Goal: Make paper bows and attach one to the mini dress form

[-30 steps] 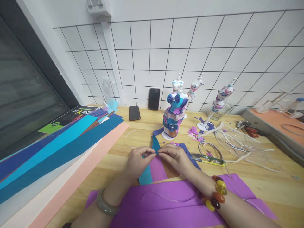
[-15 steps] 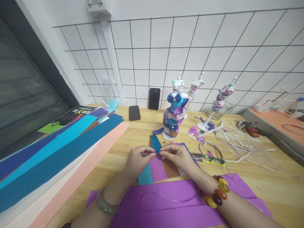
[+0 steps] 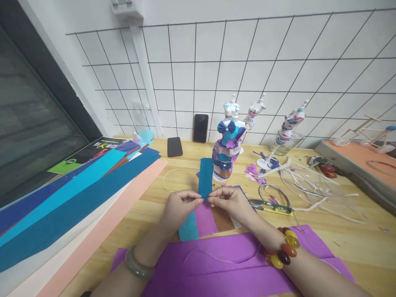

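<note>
Between my two hands a teal strip of crepe paper (image 3: 206, 175) stands up, its lower end pinched by the fingertips. My left hand (image 3: 182, 208) is closed on the strip's lower left corner. On the lower right corner my right hand (image 3: 230, 204) is closed in the same kind of pinch. Beneath the hands lie blue, violet and brown paper pieces (image 3: 206, 218). A large purple paper sheet (image 3: 216, 264) with a thin cord on it spreads under my forearms. Just behind the strip stands a small dress form (image 3: 227, 152) covered in blue, pink and teal paper with a bow.
Long coloured paper strips (image 3: 80, 206) cover the left side. Two phones (image 3: 175, 147) are at the wall, one flat, one upright. Scissors (image 3: 272, 207), clear wire coils (image 3: 315, 185), a glass (image 3: 289, 144) and another dress form (image 3: 287, 128) are at the right, with an orange-topped box (image 3: 365, 161).
The teal strip was folded to a narrow, pointed shape; now it shows flat, wider and upright. Both hands keep their pinch in nearly the same place.
</note>
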`<move>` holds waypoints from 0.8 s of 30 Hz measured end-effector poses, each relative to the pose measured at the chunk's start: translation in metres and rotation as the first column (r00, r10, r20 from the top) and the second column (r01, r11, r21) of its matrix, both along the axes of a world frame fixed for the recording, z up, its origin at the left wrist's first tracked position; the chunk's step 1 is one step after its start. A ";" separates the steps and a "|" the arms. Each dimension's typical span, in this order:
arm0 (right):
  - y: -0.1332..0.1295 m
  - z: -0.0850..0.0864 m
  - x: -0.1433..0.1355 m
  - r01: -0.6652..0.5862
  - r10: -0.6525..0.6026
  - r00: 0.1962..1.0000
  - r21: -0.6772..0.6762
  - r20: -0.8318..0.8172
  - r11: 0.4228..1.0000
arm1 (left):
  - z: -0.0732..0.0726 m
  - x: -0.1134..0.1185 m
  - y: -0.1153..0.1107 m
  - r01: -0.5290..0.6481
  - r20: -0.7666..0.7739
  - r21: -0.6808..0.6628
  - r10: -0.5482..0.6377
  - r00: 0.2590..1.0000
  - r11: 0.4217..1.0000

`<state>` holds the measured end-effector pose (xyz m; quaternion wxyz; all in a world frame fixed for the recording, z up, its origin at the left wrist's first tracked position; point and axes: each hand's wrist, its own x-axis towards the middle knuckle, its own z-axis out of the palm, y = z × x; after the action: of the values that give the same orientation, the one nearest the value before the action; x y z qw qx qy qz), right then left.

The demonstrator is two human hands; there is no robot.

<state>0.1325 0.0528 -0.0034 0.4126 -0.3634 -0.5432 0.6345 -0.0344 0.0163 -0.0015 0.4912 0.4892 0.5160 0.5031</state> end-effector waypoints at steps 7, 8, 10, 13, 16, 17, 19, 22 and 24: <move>-0.001 0.000 0.000 0.007 -0.007 1.000 -0.008 -0.005 1.000 | -0.002 0.001 0.001 -0.017 0.003 0.002 0.017 1.000 1.000; -0.001 0.000 0.000 0.006 -0.006 1.000 -0.003 -0.003 1.000 | -0.003 0.001 0.001 -0.016 0.002 0.009 0.016 1.000 1.000; 0.000 -0.001 0.000 -0.003 0.003 1.000 0.007 -0.008 1.000 | -0.003 0.001 0.001 -0.010 -0.003 0.016 0.010 1.000 1.000; 0.000 -0.003 0.000 -0.023 0.024 1.000 0.036 -0.017 0.999 | -0.003 0.001 0.001 0.012 0.011 0.023 -0.012 1.000 1.000; 0.000 -0.005 0.000 -0.043 0.043 0.999 0.072 -0.006 0.996 | -0.003 0.002 0.001 0.036 0.029 0.033 -0.037 0.999 0.999; 0.000 -0.005 0.000 -0.053 0.053 0.999 0.079 0.001 0.995 | -0.003 0.002 0.001 0.048 0.035 0.036 -0.049 0.998 0.998; -0.001 -0.004 0.000 -0.078 0.078 0.997 0.084 0.007 0.993 | -0.002 0.002 0.001 0.081 0.051 0.037 -0.083 0.995 0.996; -0.003 -0.002 0.000 -0.110 0.109 0.994 0.093 0.014 0.990 | -0.002 0.003 0.002 0.139 0.083 0.019 -0.140 0.987 0.990; -0.003 -0.001 0.000 -0.117 0.114 0.993 0.098 0.029 0.988 | -0.002 0.003 0.002 0.165 0.109 -0.002 -0.164 0.981 0.986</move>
<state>0.1325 0.0493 -0.0047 0.3864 -0.3177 -0.5990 0.6252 -0.0315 0.0180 -0.0033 0.5610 0.4993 0.4494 0.4837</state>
